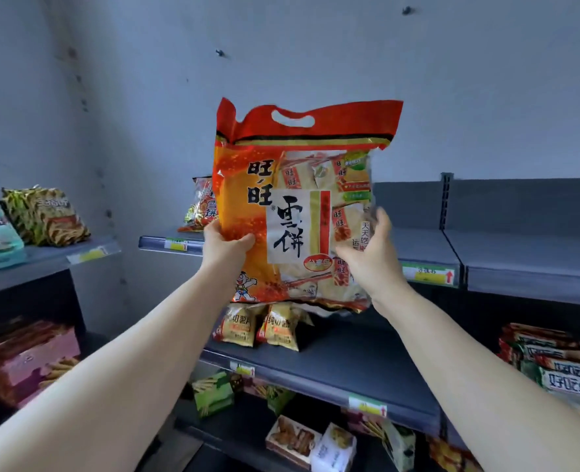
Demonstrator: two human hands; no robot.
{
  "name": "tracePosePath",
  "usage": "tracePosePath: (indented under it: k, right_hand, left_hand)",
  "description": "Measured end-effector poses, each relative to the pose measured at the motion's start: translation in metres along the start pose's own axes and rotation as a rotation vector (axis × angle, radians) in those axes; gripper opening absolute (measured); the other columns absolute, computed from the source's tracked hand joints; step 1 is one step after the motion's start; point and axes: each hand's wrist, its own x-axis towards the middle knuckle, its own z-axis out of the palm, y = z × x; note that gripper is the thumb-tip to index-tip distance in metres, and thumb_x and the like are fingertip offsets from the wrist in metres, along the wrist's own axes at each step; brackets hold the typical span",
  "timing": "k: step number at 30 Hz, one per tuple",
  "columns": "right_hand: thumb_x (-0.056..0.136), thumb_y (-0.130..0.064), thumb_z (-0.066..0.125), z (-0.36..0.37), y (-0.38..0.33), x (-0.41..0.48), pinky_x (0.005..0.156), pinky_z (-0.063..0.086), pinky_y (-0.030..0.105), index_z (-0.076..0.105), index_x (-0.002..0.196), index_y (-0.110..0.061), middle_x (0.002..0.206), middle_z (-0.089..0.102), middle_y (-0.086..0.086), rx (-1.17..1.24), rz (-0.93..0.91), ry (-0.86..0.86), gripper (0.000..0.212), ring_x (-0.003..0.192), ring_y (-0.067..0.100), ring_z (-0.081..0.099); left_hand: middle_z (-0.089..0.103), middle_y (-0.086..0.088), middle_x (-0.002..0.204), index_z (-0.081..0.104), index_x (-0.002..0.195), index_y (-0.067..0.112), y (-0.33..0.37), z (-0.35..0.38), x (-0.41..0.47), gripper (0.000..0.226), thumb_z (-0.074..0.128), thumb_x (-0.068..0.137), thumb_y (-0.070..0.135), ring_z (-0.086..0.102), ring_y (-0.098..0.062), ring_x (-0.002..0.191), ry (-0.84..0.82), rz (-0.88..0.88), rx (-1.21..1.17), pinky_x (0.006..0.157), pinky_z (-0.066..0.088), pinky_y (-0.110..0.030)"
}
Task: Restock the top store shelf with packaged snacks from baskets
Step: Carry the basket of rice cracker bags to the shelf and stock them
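A large red and orange bag of rice crackers (292, 206) with a cut-out handle is held upright in front of the top shelf (428, 247). My left hand (225, 245) grips its lower left edge, thumb across the front. My right hand (370, 257) holds its right side with fingers curled round the edge. A second bag of the same snack (201, 204) stands behind it on the top shelf, mostly hidden. No basket is in view.
Small yellow chip bags (261, 327) sit on the shelf below. Green and white boxes (213, 391) lie on the lower shelves. The left-hand shelf unit carries a green striped bag (45, 216) and pink boxes (29, 359). Stacked packs (554, 359) are at the right.
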Motion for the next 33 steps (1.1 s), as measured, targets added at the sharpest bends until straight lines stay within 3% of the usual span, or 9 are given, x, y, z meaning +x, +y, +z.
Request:
tracePosePath:
  k: [3, 6, 11, 18, 20, 24, 26, 29, 33]
  right_hand:
    - [0.088, -0.013, 0.071, 0.016, -0.004, 0.042, 0.096, 0.052, 0.038, 0.024, 0.139, -0.021, 0.113, 0.052, -0.018, 0.077, -0.076, 0.013, 0.07, 0.105, 0.005, 0.058]
    - [0.088, -0.01, 0.069, 0.032, -0.001, 0.088, 0.093, 0.053, 0.038, 0.028, 0.14, -0.022, 0.105, 0.054, -0.019, 0.078, -0.132, 0.038, 0.068, 0.103, 0.009, 0.06]
    - [0.087, -0.008, 0.067, 0.065, 0.012, 0.159, 0.094, 0.054, 0.041, 0.027, 0.143, -0.029, 0.129, 0.055, -0.006, 0.067, -0.17, 0.05, 0.072, 0.112, 0.013, 0.058]
    - [0.087, -0.01, 0.068, 0.118, 0.044, 0.213, 0.1, 0.046, 0.032, 0.018, 0.153, -0.03, 0.141, 0.046, -0.009, 0.039, -0.118, -0.021, 0.085, 0.124, 0.009, 0.048]
    - [0.084, -0.015, 0.07, 0.131, 0.057, 0.229, 0.103, 0.045, 0.036, 0.008, 0.156, -0.031, 0.149, 0.041, -0.007, -0.004, -0.05, -0.074, 0.097, 0.13, 0.013, 0.046]
    - [0.073, -0.016, 0.075, 0.154, 0.084, 0.235, 0.104, 0.039, 0.032, -0.001, 0.154, -0.035, 0.157, 0.023, -0.004, -0.303, 0.065, -0.187, 0.113, 0.14, 0.022, 0.032]
    - [0.076, -0.018, 0.07, 0.17, 0.095, 0.238, 0.107, 0.04, 0.037, -0.004, 0.154, -0.036, 0.156, 0.026, -0.003, -0.461, 0.099, -0.226, 0.109, 0.139, 0.026, 0.033]
    - [0.088, -0.016, 0.06, 0.19, 0.096, 0.242, 0.121, 0.018, 0.045, -0.012, 0.156, -0.021, 0.164, 0.001, 0.001, -0.864, 0.113, -0.262, 0.098, 0.15, 0.029, 0.006]
    - [0.086, -0.01, 0.06, 0.198, 0.087, 0.238, 0.123, 0.009, 0.048, -0.002, 0.157, -0.027, 0.164, -0.01, -0.008, -0.783, 0.14, -0.239, 0.096, 0.151, 0.019, -0.009]
  left_hand:
    - [0.058, -0.007, 0.119, 0.033, 0.131, 0.019, 0.012, 0.017, 0.048, 0.051, 0.067, 0.093, 0.017, 0.063, -0.025, 0.101, 0.065, 0.05, -0.002, 0.082, 0.056, -0.041]
    - [0.057, -0.005, 0.113, 0.032, 0.127, 0.019, 0.02, 0.036, 0.092, 0.046, 0.065, 0.095, 0.018, 0.062, -0.021, 0.093, 0.073, 0.099, -0.008, 0.076, 0.054, -0.037]
    - [0.056, -0.006, 0.115, 0.032, 0.119, 0.023, 0.021, 0.053, 0.162, 0.041, 0.064, 0.095, 0.016, 0.062, -0.022, 0.095, 0.065, 0.116, -0.013, 0.077, 0.056, -0.038]
    - [0.057, -0.003, 0.125, 0.034, 0.141, 0.023, -0.005, 0.05, 0.253, 0.063, 0.068, 0.09, 0.009, 0.06, -0.025, 0.106, 0.006, 0.135, 0.049, 0.079, 0.057, -0.038]
    - [0.056, -0.002, 0.131, 0.029, 0.148, 0.026, -0.018, 0.045, 0.28, 0.076, 0.069, 0.087, 0.004, 0.058, -0.026, 0.112, -0.109, 0.128, 0.172, 0.078, 0.055, -0.036]
    - [0.041, -0.005, 0.15, 0.003, 0.155, 0.038, -0.061, 0.039, 0.314, 0.113, 0.077, 0.078, 0.002, 0.047, -0.032, 0.13, -0.379, -0.04, 0.514, 0.105, 0.045, -0.052]
    - [0.046, -0.01, 0.145, 0.01, 0.154, 0.034, -0.074, 0.043, 0.328, 0.109, 0.077, 0.075, 0.001, 0.048, -0.032, 0.128, -0.405, -0.026, 0.607, 0.104, 0.046, -0.051]
    - [0.039, -0.012, 0.149, 0.022, 0.152, 0.02, -0.069, 0.056, 0.336, 0.092, 0.071, 0.077, -0.002, 0.045, -0.034, 0.131, -0.369, 0.057, 0.709, 0.102, 0.048, -0.049]
    - [0.029, -0.006, 0.156, 0.027, 0.152, 0.015, -0.048, 0.078, 0.319, 0.075, 0.051, 0.084, -0.005, 0.036, -0.03, 0.139, -0.342, 0.28, 0.616, 0.107, 0.044, -0.045]
